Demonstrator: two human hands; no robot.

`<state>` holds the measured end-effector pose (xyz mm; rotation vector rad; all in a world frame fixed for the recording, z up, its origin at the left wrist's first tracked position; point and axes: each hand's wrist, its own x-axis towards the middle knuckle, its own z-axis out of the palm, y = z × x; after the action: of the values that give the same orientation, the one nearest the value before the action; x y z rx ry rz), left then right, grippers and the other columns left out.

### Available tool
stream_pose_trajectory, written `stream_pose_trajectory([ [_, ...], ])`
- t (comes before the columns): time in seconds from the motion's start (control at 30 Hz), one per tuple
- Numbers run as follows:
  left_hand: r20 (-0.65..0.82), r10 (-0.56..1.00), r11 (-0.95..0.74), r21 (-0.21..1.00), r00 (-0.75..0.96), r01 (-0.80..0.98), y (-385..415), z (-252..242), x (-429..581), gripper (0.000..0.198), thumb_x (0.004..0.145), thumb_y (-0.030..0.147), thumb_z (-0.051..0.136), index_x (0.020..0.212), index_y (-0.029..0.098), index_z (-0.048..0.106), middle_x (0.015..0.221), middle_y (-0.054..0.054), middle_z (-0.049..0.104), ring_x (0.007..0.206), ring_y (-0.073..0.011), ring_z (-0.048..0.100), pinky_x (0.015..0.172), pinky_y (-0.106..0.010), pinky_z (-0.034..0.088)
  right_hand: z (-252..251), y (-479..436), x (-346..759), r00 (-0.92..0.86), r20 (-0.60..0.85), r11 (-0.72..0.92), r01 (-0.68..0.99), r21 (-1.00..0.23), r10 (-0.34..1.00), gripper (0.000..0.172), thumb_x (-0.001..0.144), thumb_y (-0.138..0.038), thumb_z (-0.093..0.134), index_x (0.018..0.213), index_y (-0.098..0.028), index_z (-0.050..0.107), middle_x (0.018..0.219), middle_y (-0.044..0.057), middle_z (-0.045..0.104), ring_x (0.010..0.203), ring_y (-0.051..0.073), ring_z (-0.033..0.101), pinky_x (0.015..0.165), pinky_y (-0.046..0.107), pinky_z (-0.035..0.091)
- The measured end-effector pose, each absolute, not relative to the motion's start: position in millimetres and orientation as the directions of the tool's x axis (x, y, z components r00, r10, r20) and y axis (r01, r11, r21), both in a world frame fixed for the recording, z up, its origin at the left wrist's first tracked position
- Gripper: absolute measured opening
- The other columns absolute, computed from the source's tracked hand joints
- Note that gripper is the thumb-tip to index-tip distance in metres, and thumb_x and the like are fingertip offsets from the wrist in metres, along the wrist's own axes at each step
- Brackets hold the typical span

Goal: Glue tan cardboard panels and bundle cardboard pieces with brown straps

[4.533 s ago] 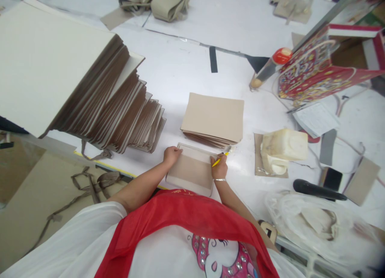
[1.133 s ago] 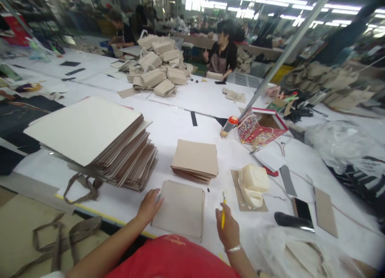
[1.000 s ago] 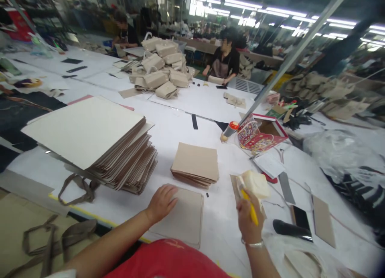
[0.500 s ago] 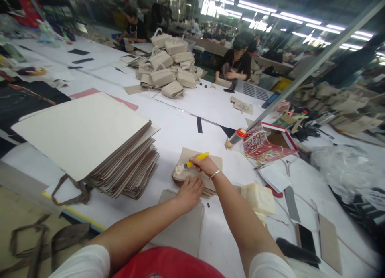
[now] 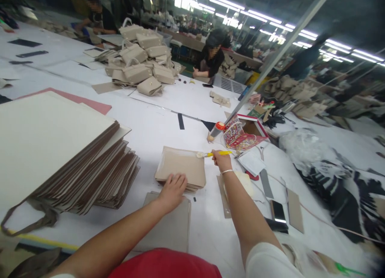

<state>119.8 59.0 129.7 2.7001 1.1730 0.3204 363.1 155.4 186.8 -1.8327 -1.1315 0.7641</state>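
Note:
A small stack of beige panels (image 5: 180, 163) lies on the white table in front of me. My left hand (image 5: 173, 189) rests on its near edge, fingers laid flat on the top panel. Gripped in my right hand (image 5: 221, 161) is a yellow-handled paintbrush (image 5: 224, 153). Its bristles, coated in something whitish, touch the far right corner of the top panel. A pale wet-looking strip runs along that panel's far and left edges. Closer to me, larger grey-beige sheets (image 5: 164, 230) lie partly under my left forearm.
A tall stack of large panels (image 5: 60, 137) stands at the left. Beige bags (image 5: 144, 55) are heaped farther back. To the right are a red-capped bottle (image 5: 217, 130), a patterned box (image 5: 245, 135), a slanting metal pole (image 5: 270, 65) and clear plastic (image 5: 302, 145). Two people sit across the table.
The brush has moved from the panel's left side along to its far right corner. My left hand stays on the near edge. The whole view has swung to the right.

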Motion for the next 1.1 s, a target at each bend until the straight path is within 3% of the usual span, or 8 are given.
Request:
stream_pose_trajectory([
  [0.1, 0.144, 0.736, -0.675, 0.243, 0.662, 0.697, 61, 133, 122, 0.051, 0.078, 0.033, 0.058, 0.126, 0.017, 0.046, 0.135, -0.014, 0.045, 0.123, -0.0294, 0.039, 0.102, -0.049, 0.027, 197, 136, 373, 0.385, 0.072, -0.151, 0.519, -0.841, 0.92, 0.029, 0.077, -0.042, 0.056, 0.084, -0.015, 0.063, 0.062, 0.001, 0.058, 0.05, 0.012, 0.051, 0.047, 0.023, 0.042],
  [0.2, 0.154, 0.732, -0.68, 0.219, 0.663, 0.7, 67, 138, 124, 0.039, 0.078, 0.029, 0.059, 0.116, 0.019, 0.052, 0.131, -0.013, 0.048, 0.117, -0.0283, 0.043, 0.095, -0.046, 0.033, 197, 108, 363, 0.015, 0.223, 0.127, 0.783, -0.608, 0.975, 0.028, 0.081, -0.039, 0.055, 0.097, -0.019, 0.066, 0.083, 0.005, 0.063, 0.074, 0.016, 0.057, 0.067, 0.026, 0.045],
  [0.37, 0.106, 0.759, -0.65, 0.159, 0.642, 0.743, 79, 145, 129, 0.027, 0.08, 0.022, 0.057, 0.107, 0.018, 0.054, 0.123, -0.014, 0.051, 0.105, -0.0278, 0.048, 0.084, -0.042, 0.038, 189, 20, 350, -0.354, 0.129, 0.377, 0.884, -0.276, 0.926, 0.029, 0.091, -0.031, 0.043, 0.111, -0.02, 0.061, 0.086, 0.008, 0.06, 0.073, 0.017, 0.056, 0.067, 0.027, 0.044],
  [0.6, 0.036, 0.715, -0.694, 0.157, 0.698, 0.703, 97, 157, 131, 0.028, 0.075, 0.024, 0.064, 0.101, 0.015, 0.055, 0.099, -0.013, 0.057, 0.094, -0.027, 0.052, 0.079, -0.038, 0.042, 206, -69, 331, -0.307, 0.277, 0.399, 0.831, -0.389, 0.91, 0.023, 0.09, -0.025, 0.047, 0.109, -0.022, 0.059, 0.079, 0.005, 0.062, 0.068, 0.015, 0.058, 0.063, 0.027, 0.047],
  [0.73, -0.038, 0.672, -0.721, 0.191, 0.739, 0.666, 97, 166, 128, 0.01, 0.077, 0.019, 0.059, 0.086, 0.015, 0.06, 0.092, -0.012, 0.058, 0.09, -0.0252, 0.055, 0.077, -0.035, 0.045, 216, -72, 330, 0.076, 0.468, 0.241, 0.778, -0.58, 0.88, 0.023, 0.088, -0.027, 0.05, 0.109, -0.022, 0.058, 0.087, 0.006, 0.065, 0.07, 0.016, 0.063, 0.067, 0.031, 0.053],
  [0.83, 0.01, 0.691, -0.71, 0.195, 0.723, 0.676, 85, 178, 117, 0.014, 0.079, 0.011, 0.047, 0.083, 0.017, 0.059, 0.088, -0.01, 0.059, 0.087, -0.022, 0.055, 0.075, -0.033, 0.046, 214, -70, 333, 0.396, 0.366, 0.064, 0.601, -0.797, 0.842, 0.031, 0.09, -0.037, 0.045, 0.114, -0.019, 0.052, 0.087, 0.006, 0.066, 0.06, 0.014, 0.063, 0.059, 0.03, 0.055],
  [1.0, 0.345, 0.903, -0.427, 0.653, 0.256, 0.625, 51, 208, 78, 0.008, 0.078, 0.018, 0.049, 0.082, 0.018, 0.055, 0.084, -0.006, 0.059, 0.082, -0.018, 0.056, 0.076, -0.031, 0.048, 199, -66, 315, 0.461, 0.175, -0.021, 0.388, -0.921, 0.87, 0.028, 0.091, -0.044, 0.04, 0.102, -0.018, 0.044, 0.09, 0.007, 0.065, 0.062, 0.014, 0.064, 0.056, 0.028, 0.054],
  [1.1, 0.078, 0.997, -0.079, 0.982, 0.017, 0.173, 25, 218, 65, 0.027, 0.071, 0.029, 0.059, 0.093, 0.015, 0.054, 0.085, -0.006, 0.063, 0.078, -0.0183, 0.06, 0.071, -0.031, 0.05, 188, -60, 288, 0.343, 0.163, -0.014, 0.459, -0.888, 0.925, 0.024, 0.091, -0.042, 0.04, 0.098, -0.02, 0.041, 0.09, 0.006, 0.063, 0.071, 0.016, 0.065, 0.062, 0.029, 0.053],
])
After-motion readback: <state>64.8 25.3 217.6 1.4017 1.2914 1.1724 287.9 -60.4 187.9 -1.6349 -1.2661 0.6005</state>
